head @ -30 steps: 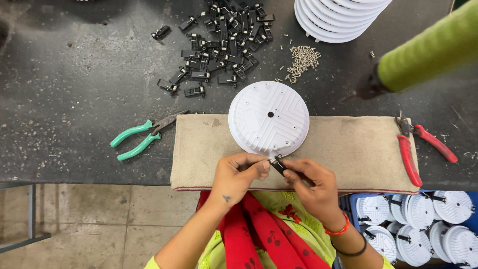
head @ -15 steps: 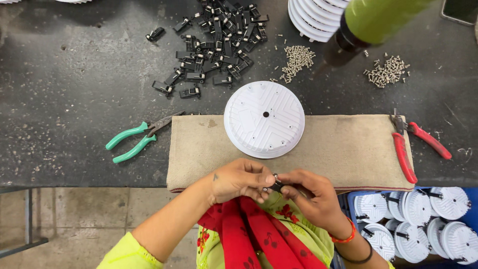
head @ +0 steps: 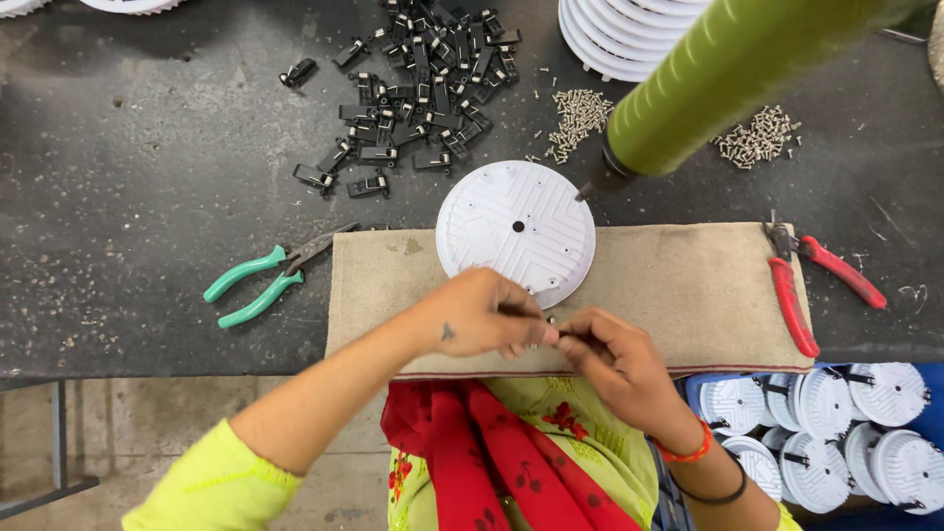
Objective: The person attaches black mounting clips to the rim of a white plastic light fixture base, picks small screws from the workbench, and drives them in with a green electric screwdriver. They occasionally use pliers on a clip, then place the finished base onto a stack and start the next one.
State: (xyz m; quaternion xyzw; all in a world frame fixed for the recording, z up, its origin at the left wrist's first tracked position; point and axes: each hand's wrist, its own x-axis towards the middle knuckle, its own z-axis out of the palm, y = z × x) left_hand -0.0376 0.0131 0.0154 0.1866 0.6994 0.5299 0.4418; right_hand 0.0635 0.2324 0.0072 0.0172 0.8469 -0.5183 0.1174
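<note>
both hands (head: 551,339) pinching small part, mat's (head: 678,285) near edge

small part (head: 553,327) hidden between fingertips, green cylinder (head: 728,74) cropped

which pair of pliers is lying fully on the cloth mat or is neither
Neither lies fully on the cloth mat. The red-handled pliers rest mostly on its right end; the green-handled pliers lie on the table, jaws reaching its left edge.

Both hands meet fingertip to fingertip; left hand (head: 484,315) curled; right hand (head: 615,361) pinching.
</note>
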